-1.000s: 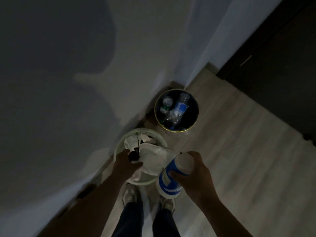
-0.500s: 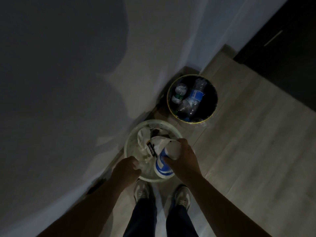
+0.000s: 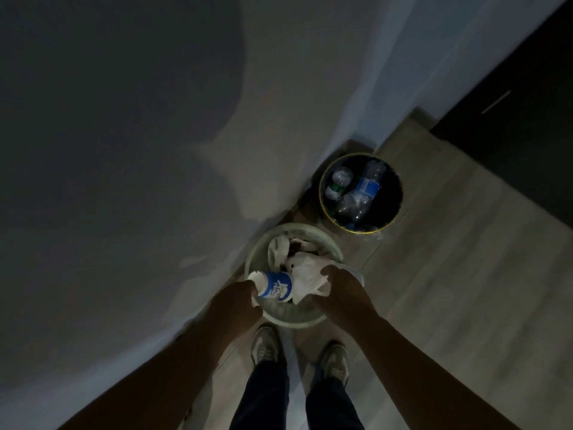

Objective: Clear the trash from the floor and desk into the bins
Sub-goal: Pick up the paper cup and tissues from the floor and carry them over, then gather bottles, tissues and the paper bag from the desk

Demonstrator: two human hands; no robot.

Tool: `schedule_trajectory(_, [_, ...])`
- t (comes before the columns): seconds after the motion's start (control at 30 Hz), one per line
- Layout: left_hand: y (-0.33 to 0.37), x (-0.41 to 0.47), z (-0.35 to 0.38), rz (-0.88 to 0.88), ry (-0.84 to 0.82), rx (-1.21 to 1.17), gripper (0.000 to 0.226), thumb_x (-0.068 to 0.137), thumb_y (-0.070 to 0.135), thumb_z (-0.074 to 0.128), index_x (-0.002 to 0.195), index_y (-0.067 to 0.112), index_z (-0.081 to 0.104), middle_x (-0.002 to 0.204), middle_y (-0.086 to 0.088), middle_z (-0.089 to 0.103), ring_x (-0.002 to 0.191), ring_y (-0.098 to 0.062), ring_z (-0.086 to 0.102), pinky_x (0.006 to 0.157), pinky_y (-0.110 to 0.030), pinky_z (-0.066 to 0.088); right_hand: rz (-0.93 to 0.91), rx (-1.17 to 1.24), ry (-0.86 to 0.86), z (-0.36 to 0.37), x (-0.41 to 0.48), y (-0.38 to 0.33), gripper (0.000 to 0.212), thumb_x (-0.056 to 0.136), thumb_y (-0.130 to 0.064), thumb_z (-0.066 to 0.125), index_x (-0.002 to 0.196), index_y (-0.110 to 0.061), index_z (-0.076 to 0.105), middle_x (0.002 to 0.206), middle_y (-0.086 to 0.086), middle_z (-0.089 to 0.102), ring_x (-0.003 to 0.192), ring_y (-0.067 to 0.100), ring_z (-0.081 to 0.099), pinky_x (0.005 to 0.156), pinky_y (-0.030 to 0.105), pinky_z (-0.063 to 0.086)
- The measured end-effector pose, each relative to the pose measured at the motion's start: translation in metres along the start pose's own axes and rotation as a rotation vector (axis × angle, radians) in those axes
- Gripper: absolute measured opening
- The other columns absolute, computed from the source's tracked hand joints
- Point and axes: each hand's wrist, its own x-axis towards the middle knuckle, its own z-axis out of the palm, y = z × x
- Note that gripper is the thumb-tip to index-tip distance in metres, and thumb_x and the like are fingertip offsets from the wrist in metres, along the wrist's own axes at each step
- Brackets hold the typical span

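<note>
Two hands over the nearer of two bins; light very dim.

Far left: grey wall (image 3: 124,150), shadowed, running diagonally down to the floor edge.

Left hand (image 3: 235,302): fingers reach the left end of a white-and-blue container (image 3: 274,285). Too dark to tell whether they grip it or only touch it.

Container: short cylinder, white body, broad blue label with white lettering, plain white at its left end. It lies on its side at the near-left of the pale bin (image 3: 291,322), over the rim and the rubbish inside. Long axis runs left to right and slightly nearer at the right. White end points left toward the wall, labelled end right toward the crumpled white sheet (image 3: 305,276), which it touches.

Pale bin: round, light green-white, standing against the wall base. White scraps and some dark bits lie in its far half.

Right hand (image 3: 341,288): fingers curled over the sheet's right edge, holding it at the bin's right rim.

Further right and farther away: dark bin (image 3: 322,197), round with a yellow rim, just beside the pale one. Clear plastic bottles (image 3: 366,187) lie in it, one with a blue label, one with a green one.

Near edge: two shoes (image 3: 265,349) on pale wood floor (image 3: 449,290), toes close to the pale bin.
</note>
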Motion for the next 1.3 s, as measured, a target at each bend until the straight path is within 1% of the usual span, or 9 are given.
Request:
schedule_trajectory(0.07, [0.008, -0.021, -0.017, 0.025, 0.009, 0.024, 0.043, 0.090, 0.025, 0.059, 0.131, 0.014, 0.048, 0.128, -0.005, 0.057, 0.118, -0.018, 0.053, 0.099, -0.028, 0.042, -0.041, -0.062, 0.020, -0.018, -0.023, -0.009, 0.049, 0.088, -0.026, 0.063, 0.133, -0.013, 0.047, 0.132, 0.007, 0.051, 0.120, 0.019, 0.050, 0.091, 0.022, 0.039])
schedule_trajectory(0.2, [0.028, -0.073, -0.061, 0.112, 0.088, 0.108, 0.043, 0.092, 0.031, 0.053, 0.132, 0.019, 0.043, 0.131, 0.000, 0.050, 0.120, -0.015, 0.049, 0.096, -0.022, 0.037, -0.131, -0.177, 0.032, -0.062, -0.071, -0.031, 0.054, 0.085, -0.029, 0.064, 0.135, -0.018, 0.045, 0.134, 0.004, 0.048, 0.123, 0.018, 0.047, 0.098, 0.024, 0.037])
schedule_trajectory(0.3, [0.047, -0.120, -0.095, 0.138, 0.190, 0.140, 0.040, 0.090, 0.034, 0.053, 0.127, 0.021, 0.045, 0.125, 0.002, 0.052, 0.113, -0.013, 0.051, 0.091, -0.021, 0.038, -0.222, -0.288, 0.020, -0.100, -0.108, -0.053, 0.062, 0.085, -0.031, 0.063, 0.140, -0.017, 0.039, 0.138, 0.003, 0.044, 0.128, 0.018, 0.042, 0.101, 0.024, 0.034])
schedule_trajectory(0.43, [0.075, -0.195, -0.140, 0.131, 0.329, 0.131, 0.039, 0.090, 0.036, 0.056, 0.126, 0.022, 0.050, 0.122, 0.003, 0.056, 0.110, -0.013, 0.053, 0.090, -0.020, 0.039, -0.401, -0.394, 0.055, -0.163, -0.166, -0.091, 0.053, 0.083, -0.031, 0.066, 0.130, -0.016, 0.047, 0.129, 0.004, 0.051, 0.119, 0.020, 0.049, 0.095, 0.028, 0.040])
schedule_trajectory(0.57, [0.101, -0.280, -0.191, 0.138, 0.511, 0.096, 0.039, 0.090, 0.037, 0.057, 0.127, 0.024, 0.051, 0.122, 0.004, 0.056, 0.111, -0.011, 0.053, 0.089, -0.017, 0.036, -0.635, -0.487, 0.121, -0.230, -0.231, -0.136, 0.052, 0.084, -0.034, 0.067, 0.130, -0.019, 0.046, 0.125, 0.002, 0.053, 0.112, 0.019, 0.053, 0.092, 0.030, 0.046])
schedule_trajectory(0.8, [0.117, -0.451, -0.267, 0.044, 0.877, 0.053, 0.041, 0.086, 0.043, 0.062, 0.125, 0.030, 0.054, 0.121, 0.012, 0.058, 0.106, -0.006, 0.056, 0.090, -0.014, 0.039, -1.078, -0.548, 0.224, -0.309, -0.353, -0.241, 0.051, 0.084, -0.039, 0.067, 0.130, -0.025, 0.049, 0.121, -0.007, 0.056, 0.106, 0.007, 0.052, 0.081, 0.018, 0.037])
schedule_trajectory(0.97, [0.104, -0.565, -0.285, -0.080, 1.105, 0.079, 0.041, 0.086, 0.051, 0.058, 0.124, 0.036, 0.053, 0.118, 0.017, 0.058, 0.102, 0.000, 0.056, 0.080, -0.010, 0.038, -1.366, -0.551, 0.273, -0.314, -0.443, -0.305, 0.044, 0.079, -0.040, 0.070, 0.121, -0.032, 0.055, 0.112, -0.015, 0.059, 0.106, 0.007, 0.055, 0.093, 0.027, 0.043])
schedule_trajectory(1.13, [0.088, -0.664, -0.263, -0.236, 1.277, 0.110, 0.040, 0.086, 0.054, 0.056, 0.123, 0.040, 0.051, 0.115, 0.021, 0.057, 0.097, 0.002, 0.055, 0.070, -0.002, 0.032, -1.651, -0.574, 0.249, -0.282, -0.528, -0.352, 0.042, 0.082, -0.043, 0.066, 0.121, -0.036, 0.054, 0.115, -0.020, 0.058, 0.108, 0.000, 0.054, 0.092, 0.021, 0.042])
schedule_trajectory(1.3, [0.069, -0.764, -0.210, -0.442, 1.355, 0.102, 0.039, 0.085, 0.054, 0.057, 0.121, 0.040, 0.051, 0.114, 0.023, 0.056, 0.100, 0.001, 0.055, 0.073, -0.006, 0.037, -1.876, -0.575, 0.159, -0.227, -0.619, -0.372, 0.040, 0.082, -0.044, 0.064, 0.120, -0.036, 0.054, 0.112, -0.021, 0.056, 0.105, -0.001, 0.053, 0.093, 0.023, 0.042])
